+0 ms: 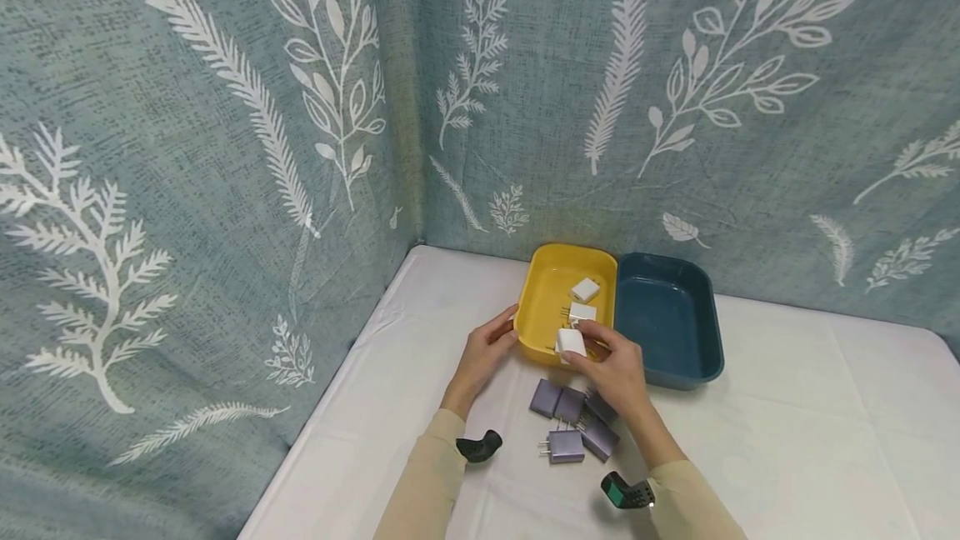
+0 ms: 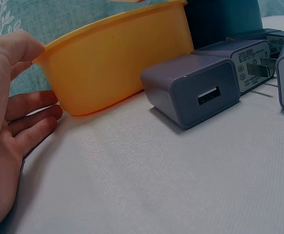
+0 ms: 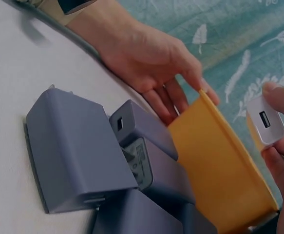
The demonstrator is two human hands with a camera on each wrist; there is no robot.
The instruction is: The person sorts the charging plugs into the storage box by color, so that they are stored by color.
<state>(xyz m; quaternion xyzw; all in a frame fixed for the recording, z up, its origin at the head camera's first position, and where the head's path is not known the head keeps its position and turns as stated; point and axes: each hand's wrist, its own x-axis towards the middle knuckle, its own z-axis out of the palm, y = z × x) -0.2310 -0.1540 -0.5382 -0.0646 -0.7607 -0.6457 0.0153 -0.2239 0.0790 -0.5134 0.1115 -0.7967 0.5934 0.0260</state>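
Observation:
My right hand [image 1: 618, 363] pinches a white USB wall charger [image 1: 572, 342] between thumb and fingers, over the near end of a yellow tray [image 1: 542, 294]. In the right wrist view, the USB port of that charger [image 3: 266, 121] faces the camera. My left hand [image 1: 482, 354] grips the tray's near left corner, thumb at the rim and the other fingers against the outer wall. Inside the tray lie more white chargers, one [image 1: 585, 289] toward the back and another [image 1: 582, 312] just beyond my right fingers. My right hand covers part of the tray's near right area.
Several purple-grey USB chargers [image 1: 566, 446] sit in a loose cluster on the white tabletop [image 1: 810, 423], in front of the yellow tray. A dark teal tray [image 1: 663, 307] stands against its right side. A patterned curtain [image 1: 525, 90] hangs behind and at the left.

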